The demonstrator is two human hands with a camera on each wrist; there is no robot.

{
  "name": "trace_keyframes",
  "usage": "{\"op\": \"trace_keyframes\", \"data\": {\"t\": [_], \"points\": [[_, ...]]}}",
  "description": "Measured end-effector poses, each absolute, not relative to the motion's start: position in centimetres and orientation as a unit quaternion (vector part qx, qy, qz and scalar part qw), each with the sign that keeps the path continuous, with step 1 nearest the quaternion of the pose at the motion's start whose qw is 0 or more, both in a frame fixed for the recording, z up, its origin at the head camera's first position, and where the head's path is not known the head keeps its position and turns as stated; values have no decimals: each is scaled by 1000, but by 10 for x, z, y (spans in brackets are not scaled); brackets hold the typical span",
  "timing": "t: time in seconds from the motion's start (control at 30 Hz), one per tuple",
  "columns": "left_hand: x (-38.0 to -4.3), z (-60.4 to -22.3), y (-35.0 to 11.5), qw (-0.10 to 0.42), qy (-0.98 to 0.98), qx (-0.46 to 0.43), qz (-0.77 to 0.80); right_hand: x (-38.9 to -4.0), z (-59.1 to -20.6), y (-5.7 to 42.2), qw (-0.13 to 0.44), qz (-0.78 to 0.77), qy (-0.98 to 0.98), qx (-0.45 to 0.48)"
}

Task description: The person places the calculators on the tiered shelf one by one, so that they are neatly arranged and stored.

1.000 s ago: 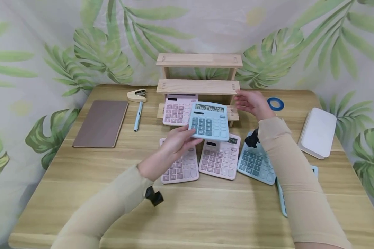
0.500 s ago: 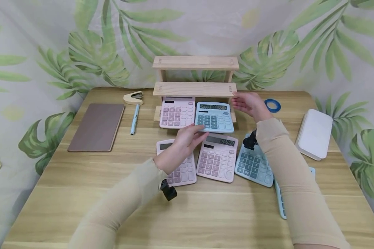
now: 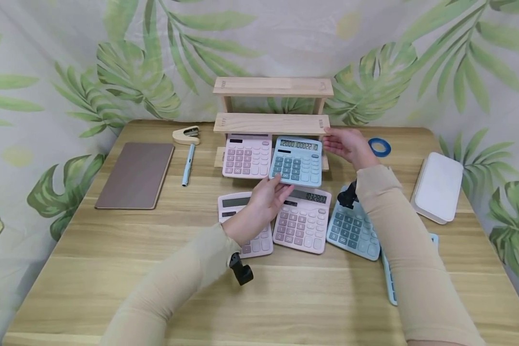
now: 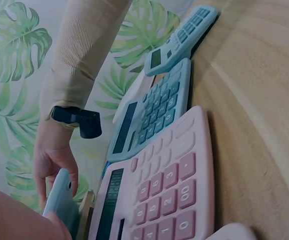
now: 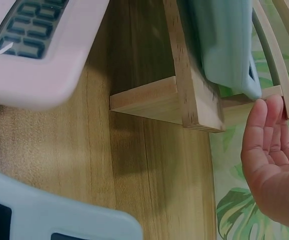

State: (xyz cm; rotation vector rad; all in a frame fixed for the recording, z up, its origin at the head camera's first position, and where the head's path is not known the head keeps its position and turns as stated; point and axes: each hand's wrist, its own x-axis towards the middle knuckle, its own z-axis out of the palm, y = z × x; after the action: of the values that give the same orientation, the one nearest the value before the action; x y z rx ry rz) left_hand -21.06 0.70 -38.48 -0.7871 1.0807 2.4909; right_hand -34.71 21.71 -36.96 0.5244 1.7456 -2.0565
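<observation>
My left hand (image 3: 264, 202) pinches a light blue calculator (image 3: 298, 161) by its lower left corner, thumb on the front. The calculator leans back at the lowest step of a wooden tiered rack (image 3: 271, 124), right beside a pink calculator (image 3: 247, 156) that stands there. With thumb and fingers, my right hand (image 3: 350, 144) holds the right end of the rack's middle board. In the right wrist view, those fingertips (image 5: 274, 102) sit close by the blue calculator's edge (image 5: 224, 45). The left wrist view shows only part of the left hand (image 4: 19, 217) at the calculator's side.
Two pink calculators (image 3: 300, 226) and a blue one (image 3: 350, 228) lie in front of the rack. Another blue calculator (image 3: 389, 278) is partly under the right forearm. Around them are a brown notebook (image 3: 134, 175), pen (image 3: 188, 166), stapler (image 3: 186, 135), blue tape roll (image 3: 379, 147) and white case (image 3: 438, 187).
The left hand has carried the blue calculator right and back, from overlapping the pink one to beside it on the rack, then tilted it slightly. The right hand keeps holding the board.
</observation>
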Motion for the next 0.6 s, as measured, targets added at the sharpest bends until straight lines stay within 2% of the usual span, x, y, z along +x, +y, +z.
{"op": "trace_keyframes", "data": {"t": [0.3, 0.6], "points": [[-207, -394, 12, 125, 376, -267, 879, -349, -371, 217, 195, -736, 621, 186], [-213, -392, 20, 128, 368, -284, 876, -349, -372, 217, 193, -735, 622, 187]]}}
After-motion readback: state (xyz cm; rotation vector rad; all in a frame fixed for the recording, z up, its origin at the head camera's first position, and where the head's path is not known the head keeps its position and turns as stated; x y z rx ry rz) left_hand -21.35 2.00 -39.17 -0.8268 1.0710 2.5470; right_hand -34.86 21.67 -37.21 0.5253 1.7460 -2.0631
